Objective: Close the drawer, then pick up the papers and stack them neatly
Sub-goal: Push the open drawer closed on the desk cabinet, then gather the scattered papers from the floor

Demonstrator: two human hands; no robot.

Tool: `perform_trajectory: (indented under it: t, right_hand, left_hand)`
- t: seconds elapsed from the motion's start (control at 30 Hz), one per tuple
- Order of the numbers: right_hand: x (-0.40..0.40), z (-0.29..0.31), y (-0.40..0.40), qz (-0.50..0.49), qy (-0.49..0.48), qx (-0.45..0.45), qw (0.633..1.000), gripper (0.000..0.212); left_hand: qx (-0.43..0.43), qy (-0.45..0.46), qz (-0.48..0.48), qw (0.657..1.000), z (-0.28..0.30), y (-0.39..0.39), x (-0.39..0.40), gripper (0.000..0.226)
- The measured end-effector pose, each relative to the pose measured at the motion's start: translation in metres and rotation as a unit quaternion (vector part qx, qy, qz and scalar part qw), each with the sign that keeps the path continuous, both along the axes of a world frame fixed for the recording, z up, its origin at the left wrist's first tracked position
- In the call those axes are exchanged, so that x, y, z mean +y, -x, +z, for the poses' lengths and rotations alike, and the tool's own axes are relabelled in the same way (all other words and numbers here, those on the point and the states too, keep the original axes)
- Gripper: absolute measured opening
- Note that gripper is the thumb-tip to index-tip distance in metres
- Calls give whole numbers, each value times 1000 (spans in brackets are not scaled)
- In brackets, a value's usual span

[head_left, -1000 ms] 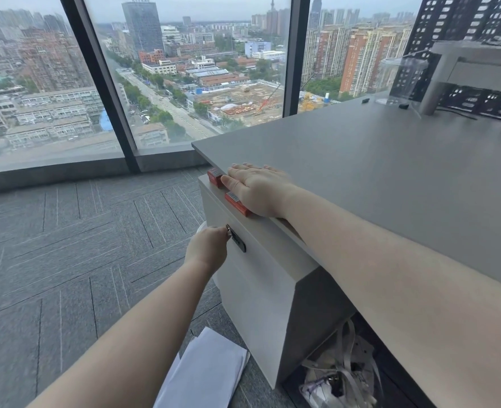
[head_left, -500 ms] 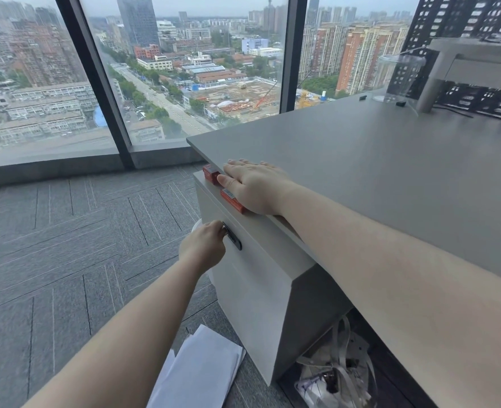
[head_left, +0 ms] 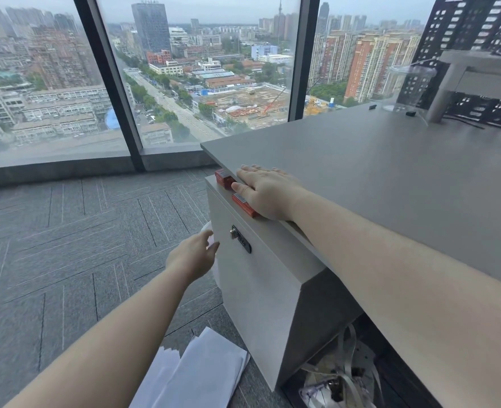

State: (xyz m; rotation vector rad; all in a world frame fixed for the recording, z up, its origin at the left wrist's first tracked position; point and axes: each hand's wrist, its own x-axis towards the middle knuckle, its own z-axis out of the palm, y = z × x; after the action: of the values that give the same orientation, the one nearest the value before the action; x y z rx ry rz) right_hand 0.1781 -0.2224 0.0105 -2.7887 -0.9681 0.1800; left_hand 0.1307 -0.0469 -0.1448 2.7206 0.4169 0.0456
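A white drawer cabinet stands under the grey desk, its front flush and its black lock showing. My left hand hovers just left of the lock with fingers apart, holding nothing. My right hand lies flat, palm down, on the cabinet top at the desk edge, partly over red boxes. White papers lie loosely overlapped on the carpet in front of the cabinet, below my left forearm.
Grey carpet runs to a floor-to-ceiling window. A white round object peeks out behind the cabinet's left edge. Bags and cords sit in the space under the desk. A clear cup and a monitor stand are at the desk's far end.
My left hand has come off the lock on the drawer front and drawn back to the left, opening. My right hand has stayed flat on the cabinet top.
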Motion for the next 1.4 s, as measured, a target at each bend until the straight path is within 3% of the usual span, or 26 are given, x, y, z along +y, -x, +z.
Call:
perform_trajectory:
  t: [0.23,0.47,0.57,0.87,1.07,1.23,1.4]
  right_hand:
    - [3,1,10,-2,20,-18,1000,64]
    - [36,-5,31,101,32,-83,991,54]
    - [63,-33,35,117,19,-54,991,52]
    - [150,-209,20,59,110,150,981,46]
    - [191,-345,28,35,136,288,947,48]
    - [193,-451,39,24,176,365,914,53]
    - [173,-541,44,-50,193,416,887,59]
  left_hand:
    - [43,2,30,999,7,33,29,49]
    - [90,-6,55,994,-7,41,60,50]
    - [101,3,74,992,-27,35,75,49]
    - [181,36,93,978,-142,48,132,47]
    - [266,67,121,954,-249,88,168,48]
    - [312,116,164,929,-333,111,174,59]
    - [352,167,224,893,-410,135,175,75]
